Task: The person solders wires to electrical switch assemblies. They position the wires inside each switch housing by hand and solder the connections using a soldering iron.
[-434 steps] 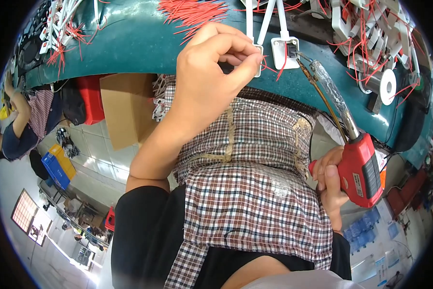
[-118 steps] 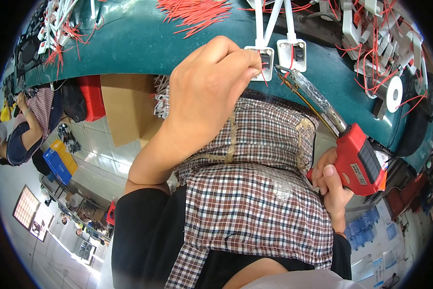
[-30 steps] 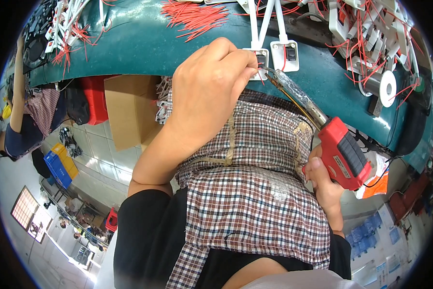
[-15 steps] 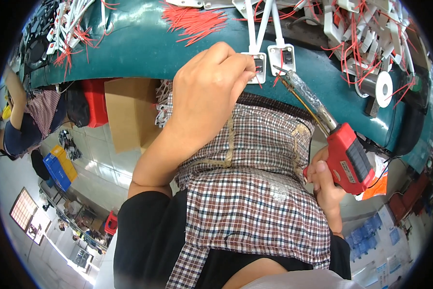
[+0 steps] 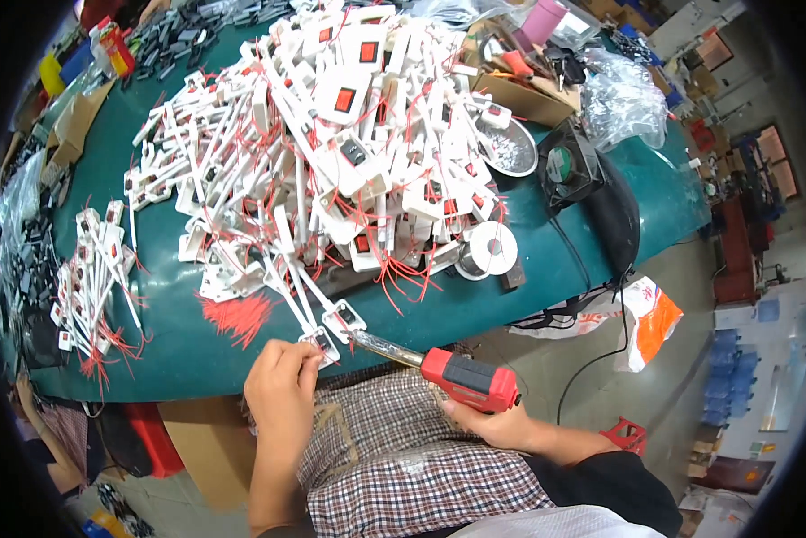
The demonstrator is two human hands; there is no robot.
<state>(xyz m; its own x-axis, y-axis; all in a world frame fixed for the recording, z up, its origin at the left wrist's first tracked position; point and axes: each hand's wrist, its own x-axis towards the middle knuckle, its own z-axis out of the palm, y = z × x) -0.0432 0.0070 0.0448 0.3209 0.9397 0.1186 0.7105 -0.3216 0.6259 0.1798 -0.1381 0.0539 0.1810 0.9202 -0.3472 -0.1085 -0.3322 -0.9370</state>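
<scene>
Two white plastic switch housings lie open at the bench's near edge, with white stems reaching away from them. My left hand [image 5: 282,390] is closed in a pinch over the left housing [image 5: 326,346], apparently on a thin red wire; the fingertips cover most of it. A dark switch with contacts shows inside the right housing [image 5: 344,320]. In my right hand [image 5: 503,427] is a red and black soldering gun [image 5: 466,378], its long metal barrel pointing left. The tip is by the lower edge of the right housing; whether it touches is too small to tell.
A large heap of white switch housings [image 5: 344,99] with red wires covers the green bench [image 5: 421,323]. Cut red wires [image 5: 238,317] lie left of my hands. Beyond the gun stand a solder spool [image 5: 492,248], a metal bowl [image 5: 510,148] and a small fan [image 5: 569,166].
The view has swung up and to the right, showing more of the bench and heap. My left fingers remain at the left housing, and the soldering tip stays near the right one.
</scene>
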